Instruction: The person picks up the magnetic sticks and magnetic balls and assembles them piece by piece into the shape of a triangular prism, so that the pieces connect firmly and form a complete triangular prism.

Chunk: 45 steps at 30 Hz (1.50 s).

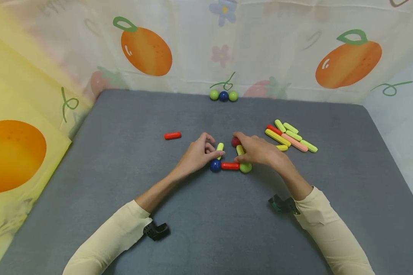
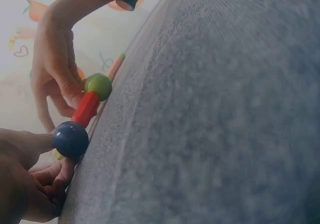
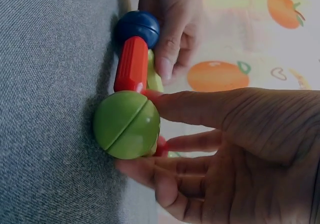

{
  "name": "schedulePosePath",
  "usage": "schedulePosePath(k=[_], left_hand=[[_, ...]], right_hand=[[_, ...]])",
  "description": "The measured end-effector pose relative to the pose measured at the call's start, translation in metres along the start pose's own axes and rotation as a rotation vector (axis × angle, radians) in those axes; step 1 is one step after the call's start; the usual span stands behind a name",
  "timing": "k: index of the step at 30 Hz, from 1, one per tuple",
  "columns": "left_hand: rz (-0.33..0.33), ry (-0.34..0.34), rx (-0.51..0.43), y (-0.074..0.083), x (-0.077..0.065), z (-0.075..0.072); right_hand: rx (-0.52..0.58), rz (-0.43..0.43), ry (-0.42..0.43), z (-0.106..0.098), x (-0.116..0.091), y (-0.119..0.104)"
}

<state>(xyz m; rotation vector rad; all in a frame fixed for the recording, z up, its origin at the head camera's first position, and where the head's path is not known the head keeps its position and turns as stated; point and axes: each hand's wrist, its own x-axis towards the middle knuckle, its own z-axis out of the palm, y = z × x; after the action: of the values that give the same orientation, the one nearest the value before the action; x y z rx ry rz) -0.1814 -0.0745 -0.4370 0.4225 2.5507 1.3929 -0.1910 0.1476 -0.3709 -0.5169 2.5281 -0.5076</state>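
Observation:
A blue ball (image 1: 215, 165), a red rod (image 1: 230, 166) and a green ball (image 1: 246, 168) form a joined row on the table. From the blue ball a lime rod (image 1: 220, 147) extends away; my left hand (image 1: 197, 154) pinches it between thumb and fingers. My right hand (image 1: 259, 149) holds a yellow-green rod (image 1: 239, 150) that runs back from the green ball. At that rod's far end is a dark red ball (image 1: 235, 141), partly covered by the right fingers. Both wrist views show the blue ball (image 2: 71, 139) and green ball (image 3: 127, 124) up close.
A lone red rod (image 1: 173, 135) lies to the left. Several yellow, lime, red and pink rods (image 1: 278, 137) are grouped at the right. Two green balls and a blue ball (image 1: 223, 96) line the grey table's (image 1: 192, 229) back edge, before a printed curtain (image 1: 192, 46).

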Motion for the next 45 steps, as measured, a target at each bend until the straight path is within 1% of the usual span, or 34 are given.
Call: schedulePosePath(k=[4, 7, 10, 17, 19, 20, 22, 24, 27, 29, 30, 32, 37, 40, 43, 45], left_hand=[[0.033, 0.008, 0.021, -0.001, 0.000, 0.004], [0.045, 0.010, 0.021, -0.001, 0.001, 0.006], [0.055, 0.002, 0.014, -0.002, 0.002, 0.008], [0.095, -0.023, 0.046, -0.002, 0.005, 0.011], [0.100, -0.040, 0.042, -0.003, 0.006, 0.011], [0.104, -0.058, 0.040, -0.003, 0.007, 0.009], [0.119, -0.123, 0.041, -0.004, 0.008, 0.005], [0.138, -0.216, 0.045, -0.006, 0.009, -0.001], [0.190, -0.366, 0.091, -0.008, 0.010, -0.012], [0.229, -0.425, 0.117, -0.010, 0.009, -0.017], [0.246, -0.436, 0.125, -0.010, 0.009, -0.018], [0.270, -0.429, 0.126, -0.011, 0.009, -0.018], [0.280, -0.318, 0.083, -0.014, 0.007, -0.012], [0.287, -0.264, 0.078, -0.017, 0.007, -0.007], [0.294, -0.233, 0.080, -0.020, 0.008, -0.004], [0.299, -0.223, 0.082, -0.022, 0.007, -0.003]], right_hand=[[0.043, -0.047, 0.003, 0.001, 0.000, 0.000], [0.063, -0.078, -0.006, 0.001, 0.000, 0.001], [0.069, -0.089, -0.006, 0.002, -0.001, 0.001], [0.084, -0.111, -0.004, 0.002, -0.003, 0.002], [0.084, -0.114, -0.009, 0.001, -0.003, 0.003], [0.082, -0.114, -0.012, 0.001, -0.003, 0.003], [0.077, -0.099, -0.027, 0.000, -0.004, 0.004], [0.071, -0.081, -0.046, -0.001, -0.005, 0.005], [0.067, -0.044, -0.074, -0.001, -0.005, 0.007], [0.067, -0.030, -0.083, -0.002, -0.006, 0.007], [0.065, -0.029, -0.083, -0.002, -0.006, 0.007], [0.057, -0.023, -0.078, -0.003, -0.005, 0.006], [0.040, -0.011, -0.036, -0.004, -0.005, 0.005], [0.040, -0.027, -0.006, -0.005, -0.005, 0.007], [0.036, -0.046, 0.004, -0.009, -0.007, 0.009], [0.044, -0.064, -0.017, -0.012, -0.010, 0.010]])
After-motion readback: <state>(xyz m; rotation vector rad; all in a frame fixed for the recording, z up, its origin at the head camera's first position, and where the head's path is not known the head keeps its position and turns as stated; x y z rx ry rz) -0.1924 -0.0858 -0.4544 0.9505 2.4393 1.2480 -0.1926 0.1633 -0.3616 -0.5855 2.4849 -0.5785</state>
